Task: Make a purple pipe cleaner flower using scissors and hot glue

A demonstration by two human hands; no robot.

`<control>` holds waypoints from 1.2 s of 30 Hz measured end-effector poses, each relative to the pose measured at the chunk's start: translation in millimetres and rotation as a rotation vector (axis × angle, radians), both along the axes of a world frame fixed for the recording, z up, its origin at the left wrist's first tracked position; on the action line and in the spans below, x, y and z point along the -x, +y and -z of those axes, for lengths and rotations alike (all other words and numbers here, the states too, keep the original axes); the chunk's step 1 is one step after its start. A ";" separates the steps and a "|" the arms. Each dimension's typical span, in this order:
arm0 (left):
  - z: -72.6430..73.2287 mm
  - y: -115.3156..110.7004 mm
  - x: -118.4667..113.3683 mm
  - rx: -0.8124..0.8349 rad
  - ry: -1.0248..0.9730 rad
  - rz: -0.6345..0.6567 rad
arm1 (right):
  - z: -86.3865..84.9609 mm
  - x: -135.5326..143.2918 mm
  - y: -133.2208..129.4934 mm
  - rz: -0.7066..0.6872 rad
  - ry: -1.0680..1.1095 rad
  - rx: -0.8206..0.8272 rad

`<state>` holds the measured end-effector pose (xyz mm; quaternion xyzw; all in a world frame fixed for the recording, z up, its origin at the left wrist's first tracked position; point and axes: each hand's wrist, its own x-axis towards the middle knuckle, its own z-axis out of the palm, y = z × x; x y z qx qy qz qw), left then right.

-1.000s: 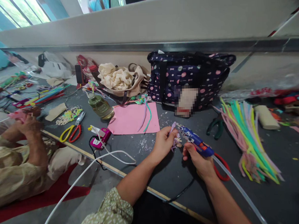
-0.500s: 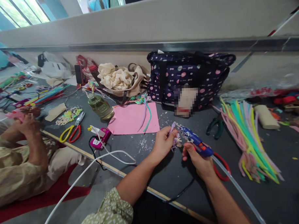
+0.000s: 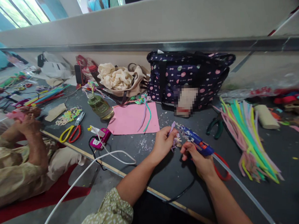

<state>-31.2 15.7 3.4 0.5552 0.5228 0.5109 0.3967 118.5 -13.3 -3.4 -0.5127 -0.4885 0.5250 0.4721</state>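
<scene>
One small purple piece (image 3: pixel 173 125) pokes up from the pinched fingers of the left hand (image 3: pixel 162 142). The right hand (image 3: pixel 199 159) is wrapped around a blue glue gun (image 3: pixel 194 139), with a long clear stick (image 3: pixel 242 187) coming out of its back. Tiny purple and tan bits lie under them on a dark table (image 3: pixel 285 202). A pink sheet (image 3: pixel 125 119) and a green bottle (image 3: pixel 101 107) are to the left, and a bunch of fuzzy sticks (image 3: pixel 251 141) is to the right. A dark dotted bag (image 3: pixel 194 68) leans by a pale wall (image 3: pixel 136 27). Farther left, another person's hands (image 3: pixel 29 124) hold something pink. There is bright light in the window (image 3: pixel 35 11).

The pink-purple box (image 3: pixel 101 138) has a white label, too small to read. Red marks on some clear plastic (image 3: pixel 259 92) are too blurry to read.

The purple piece is between the hands, near the gun's tip. I cannot tell if they touch.
</scene>
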 end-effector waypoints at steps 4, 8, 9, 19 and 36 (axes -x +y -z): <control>-1.5 0.1 0.0 -0.011 -0.005 -0.001 | 3.0 0.1 0.6 0.022 0.025 -0.023; -3.5 -0.5 0.1 -0.015 -0.021 -0.006 | 10.3 -1.9 2.3 0.045 0.024 -0.075; -3.9 -0.7 0.1 -0.015 -0.027 -0.005 | 11.4 -2.4 2.5 0.046 0.024 -0.093; -4.8 -0.7 -0.6 0.011 -0.030 0.010 | 7.0 -1.6 0.7 0.023 -0.004 -0.116; -4.5 -1.2 -0.6 -0.009 -0.008 0.014 | 16.0 -3.3 2.8 0.021 -0.040 -0.087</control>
